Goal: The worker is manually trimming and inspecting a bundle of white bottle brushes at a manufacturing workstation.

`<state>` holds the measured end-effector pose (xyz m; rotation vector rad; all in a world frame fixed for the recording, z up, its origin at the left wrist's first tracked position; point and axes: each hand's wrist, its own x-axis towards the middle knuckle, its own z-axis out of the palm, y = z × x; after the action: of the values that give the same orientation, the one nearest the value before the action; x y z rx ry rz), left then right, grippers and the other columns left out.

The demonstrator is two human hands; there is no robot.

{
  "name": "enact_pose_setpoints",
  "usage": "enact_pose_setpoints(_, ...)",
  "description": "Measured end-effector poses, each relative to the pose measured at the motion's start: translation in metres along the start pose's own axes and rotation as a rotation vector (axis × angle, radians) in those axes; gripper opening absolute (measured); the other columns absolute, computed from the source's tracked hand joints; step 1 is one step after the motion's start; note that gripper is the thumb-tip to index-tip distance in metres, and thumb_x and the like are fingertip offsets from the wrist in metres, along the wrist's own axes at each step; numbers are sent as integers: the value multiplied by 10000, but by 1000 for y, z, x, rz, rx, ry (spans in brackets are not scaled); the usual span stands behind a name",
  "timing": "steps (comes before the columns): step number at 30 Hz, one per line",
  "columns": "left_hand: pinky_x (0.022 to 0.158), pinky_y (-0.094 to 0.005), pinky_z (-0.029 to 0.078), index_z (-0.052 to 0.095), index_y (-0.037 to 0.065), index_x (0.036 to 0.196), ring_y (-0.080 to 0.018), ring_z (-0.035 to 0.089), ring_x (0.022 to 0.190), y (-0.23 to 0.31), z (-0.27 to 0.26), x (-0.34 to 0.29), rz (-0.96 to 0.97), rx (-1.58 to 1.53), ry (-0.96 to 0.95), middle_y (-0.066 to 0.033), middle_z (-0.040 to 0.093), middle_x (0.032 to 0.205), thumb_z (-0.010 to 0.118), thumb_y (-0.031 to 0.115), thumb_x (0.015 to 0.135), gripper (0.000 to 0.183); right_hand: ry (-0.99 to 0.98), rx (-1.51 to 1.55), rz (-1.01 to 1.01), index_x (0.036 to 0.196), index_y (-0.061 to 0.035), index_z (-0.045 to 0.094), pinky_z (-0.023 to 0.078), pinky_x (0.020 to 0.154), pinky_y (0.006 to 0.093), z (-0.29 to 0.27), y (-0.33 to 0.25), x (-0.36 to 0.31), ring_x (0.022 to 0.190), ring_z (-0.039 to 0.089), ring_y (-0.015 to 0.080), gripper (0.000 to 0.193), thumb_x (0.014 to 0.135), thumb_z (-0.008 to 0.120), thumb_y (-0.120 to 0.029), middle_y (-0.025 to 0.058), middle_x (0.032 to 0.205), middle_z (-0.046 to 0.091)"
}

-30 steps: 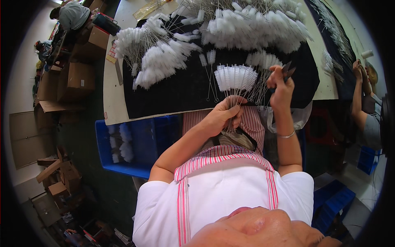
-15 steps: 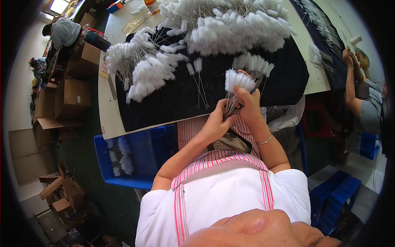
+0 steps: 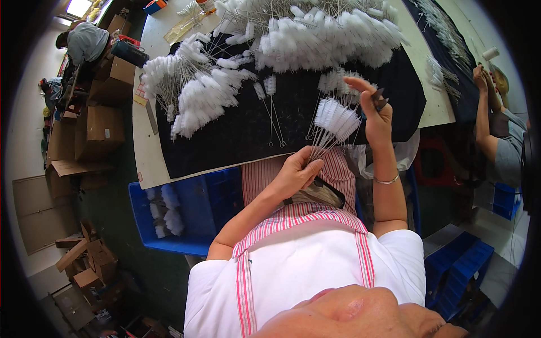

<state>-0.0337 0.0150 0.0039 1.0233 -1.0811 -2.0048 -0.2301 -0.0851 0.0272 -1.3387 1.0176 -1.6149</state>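
Black cloth (image 3: 220,132) covers most of a pale tabletop (image 3: 145,163), and over its near edge is a fanned bunch of white-bristled wire brushes (image 3: 336,121). Past that, a big heap of similar brushes (image 3: 332,42); off left, a blue plastic bin (image 3: 211,200), then brown cardboard boxes (image 3: 101,132). Bunch's long axis slants away and a bit right, bristles outward, wires pinched in the left hand (image 3: 298,172). Half a second ago the right hand (image 3: 376,115) was on it; now it's raised clear, gripping dark metal snips (image 3: 380,100).
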Motion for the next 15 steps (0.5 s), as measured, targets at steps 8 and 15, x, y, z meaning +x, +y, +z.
enact_pose_setpoints(8, 423, -164, 272, 457, 53, 1044, -34, 357, 495, -11, -5, 4, 139, -88, 188, 29, 434, 649, 482, 161, 945, 149, -484, -290, -50, 1140, -11, 578, 462, 796, 256, 14, -14, -3, 874, 597, 145, 267, 916, 530, -147, 91, 1008, 636)
enact_pose_setpoints(15, 438, -177, 303, 363, 94, 964, -47, 388, 520, 18, -10, 11, 220, -106, 271, 15, 438, 647, 508, 132, 932, 153, 225, 97, 321, 1053, 13, 594, 357, 488, 153, 11, -1, -33, 572, 459, 17, 253, 932, 522, -198, 30, 853, 625)
